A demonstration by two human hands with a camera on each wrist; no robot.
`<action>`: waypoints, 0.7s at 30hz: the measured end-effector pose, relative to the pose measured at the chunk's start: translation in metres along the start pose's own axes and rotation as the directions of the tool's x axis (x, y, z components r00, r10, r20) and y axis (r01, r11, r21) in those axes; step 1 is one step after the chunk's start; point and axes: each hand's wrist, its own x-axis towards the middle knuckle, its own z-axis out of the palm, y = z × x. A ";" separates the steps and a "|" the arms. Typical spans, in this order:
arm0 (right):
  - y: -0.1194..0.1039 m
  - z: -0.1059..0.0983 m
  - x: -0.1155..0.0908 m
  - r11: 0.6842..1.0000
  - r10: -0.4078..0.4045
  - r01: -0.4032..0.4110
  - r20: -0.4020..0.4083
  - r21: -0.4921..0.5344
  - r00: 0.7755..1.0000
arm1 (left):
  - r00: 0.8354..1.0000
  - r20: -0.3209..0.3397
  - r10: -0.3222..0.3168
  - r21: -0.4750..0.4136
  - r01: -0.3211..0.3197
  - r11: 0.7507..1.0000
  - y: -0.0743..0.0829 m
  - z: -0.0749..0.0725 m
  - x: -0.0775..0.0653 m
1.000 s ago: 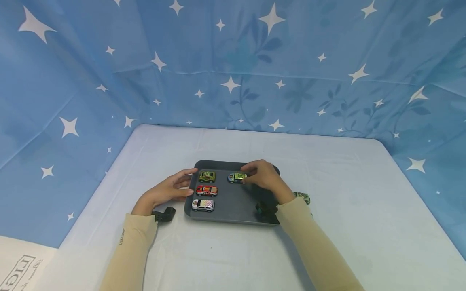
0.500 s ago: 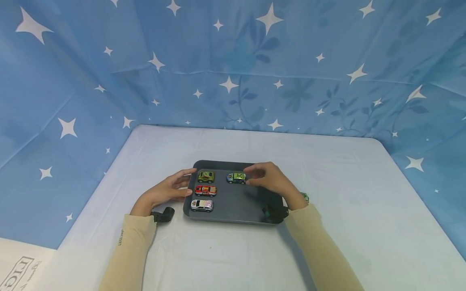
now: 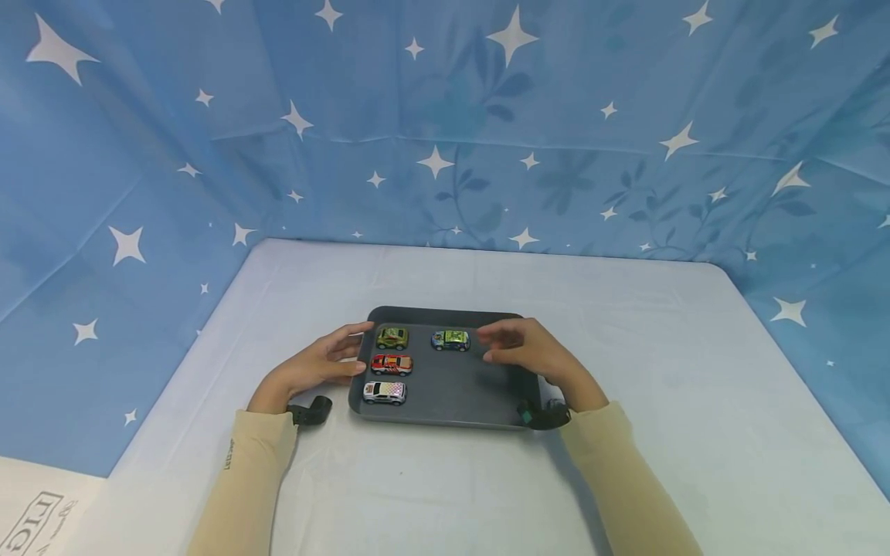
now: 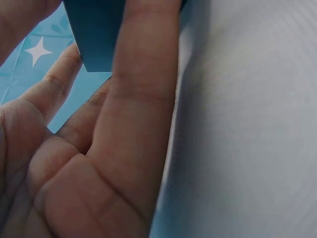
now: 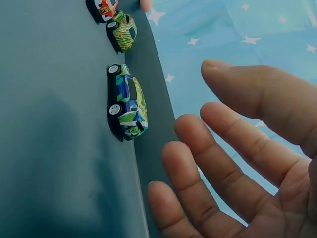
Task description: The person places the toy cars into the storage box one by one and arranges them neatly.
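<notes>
A dark grey tray [image 3: 459, 398] lies on the table with several toy cars in it. At its left side stand a green car [image 3: 392, 338], a red car [image 3: 392, 364] and a white car [image 3: 385, 392], one below another. My left hand [image 3: 323, 361] rests at the tray's left edge, thumb and fingertips right at the rim; in the left wrist view its fingers [image 4: 143, 89] reach up to the tray wall [image 4: 96, 34]. A blue-green car [image 3: 450, 340] stands near the far wall. Right of it hovers my right hand [image 3: 528, 351], its loose fingers [image 5: 195, 173] holding nothing.
White cloth covers the table [image 3: 459, 494]. A blue star-patterned curtain [image 3: 334, 185] hangs behind and at both sides. Black wrist cameras show below both hands, the right one [image 3: 545, 417] over the tray's near right corner. Printed cream paper [image 3: 42, 510] lies at the lower left.
My right hand has let go of the blue-green car and drawn back to the right. Its arm now hides the green car that showed beside the tray. The left hand stays put.
</notes>
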 end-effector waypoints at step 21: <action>0.013 -0.016 -0.028 0.994 0.013 -0.010 -0.021 0.110 1.000 | 1.000 -0.001 0.000 0.004 0.000 1.000 0.002 0.001 -0.001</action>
